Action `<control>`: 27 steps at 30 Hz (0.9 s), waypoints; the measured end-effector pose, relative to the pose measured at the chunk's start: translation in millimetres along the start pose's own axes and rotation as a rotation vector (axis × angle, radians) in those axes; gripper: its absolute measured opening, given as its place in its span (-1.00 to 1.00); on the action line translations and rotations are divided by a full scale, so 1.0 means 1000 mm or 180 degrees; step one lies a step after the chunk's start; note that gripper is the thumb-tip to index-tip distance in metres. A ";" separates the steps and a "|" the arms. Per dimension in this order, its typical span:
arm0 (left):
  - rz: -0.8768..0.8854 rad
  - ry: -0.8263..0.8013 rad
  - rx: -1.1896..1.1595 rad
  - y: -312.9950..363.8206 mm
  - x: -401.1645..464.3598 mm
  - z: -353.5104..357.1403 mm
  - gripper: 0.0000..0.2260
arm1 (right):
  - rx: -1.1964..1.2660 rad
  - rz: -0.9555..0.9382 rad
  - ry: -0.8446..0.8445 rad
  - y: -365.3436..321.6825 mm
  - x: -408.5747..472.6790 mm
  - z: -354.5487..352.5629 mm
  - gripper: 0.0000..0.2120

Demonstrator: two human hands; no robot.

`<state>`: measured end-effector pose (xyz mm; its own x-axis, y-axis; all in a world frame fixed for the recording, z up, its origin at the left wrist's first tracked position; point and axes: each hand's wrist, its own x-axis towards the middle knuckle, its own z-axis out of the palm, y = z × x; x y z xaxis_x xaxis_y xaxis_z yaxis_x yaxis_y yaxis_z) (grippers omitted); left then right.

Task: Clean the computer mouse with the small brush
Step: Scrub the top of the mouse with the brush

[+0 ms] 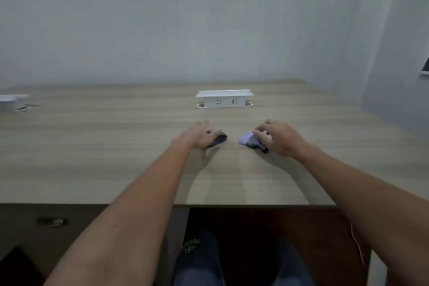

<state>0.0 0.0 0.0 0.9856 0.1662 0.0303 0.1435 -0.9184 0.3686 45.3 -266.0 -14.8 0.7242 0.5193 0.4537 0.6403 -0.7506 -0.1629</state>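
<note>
Black mouse (217,139) under left hand (197,136); no readable writing.

A light wood-grain table (116,146) carries a dark computer mouse (218,140) near its middle, a small brush (251,141) with pale bristles just to its right, and a white pop-up socket box (224,99) behind them.

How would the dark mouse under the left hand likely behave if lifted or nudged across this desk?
The mouse looks small beside the left hand, so probably light. Its rounded dark shell suggests a stiff body, perhaps slick to grip. Lying flat and low on the wooden desk, it would likely slide rather than roll or tip.
</note>
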 end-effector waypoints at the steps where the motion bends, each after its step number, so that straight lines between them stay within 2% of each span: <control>1: 0.0034 0.0028 -0.0009 -0.003 -0.002 0.002 -0.33 | 0.0086 0.0021 0.0096 0.001 -0.005 0.002 -0.68; 3: 0.0076 0.0069 -0.0039 -0.010 -0.005 0.006 -0.43 | 0.0165 -0.0005 0.0148 0.001 -0.015 0.006 -0.69; 6: 0.0101 0.0134 -0.0087 -0.019 -0.007 0.012 -0.57 | 0.0158 -0.0146 -0.0075 0.001 -0.024 0.014 -0.67; 10: 0.0182 0.0322 -0.0129 -0.027 -0.002 0.017 -0.66 | 0.0278 -0.0119 -0.0079 0.008 -0.019 0.018 -0.68; 15: 0.0320 0.0429 -0.0452 -0.027 0.006 0.018 -0.68 | 0.0360 -0.0236 -0.0109 0.017 -0.001 0.019 -0.79; 18: 0.0403 0.0310 -0.0649 -0.026 0.013 0.016 -0.72 | 0.0597 0.0042 0.0053 0.019 0.011 0.014 -0.83; 22: 0.0544 0.0038 -0.0892 -0.029 0.020 0.010 -0.76 | 0.1403 0.0494 0.0264 0.017 0.030 0.004 -0.87; 27: 0.0730 -0.0380 -0.0902 -0.028 0.030 0.001 -0.73 | 0.2099 0.0847 0.0004 0.011 0.060 -0.004 -0.78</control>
<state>25.9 30.6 -10.0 0.9951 -0.0906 0.0395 -0.0959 -0.7885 0.6075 94.9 -245.0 14.2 0.8775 0.3519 0.3258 0.4635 -0.4479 -0.7646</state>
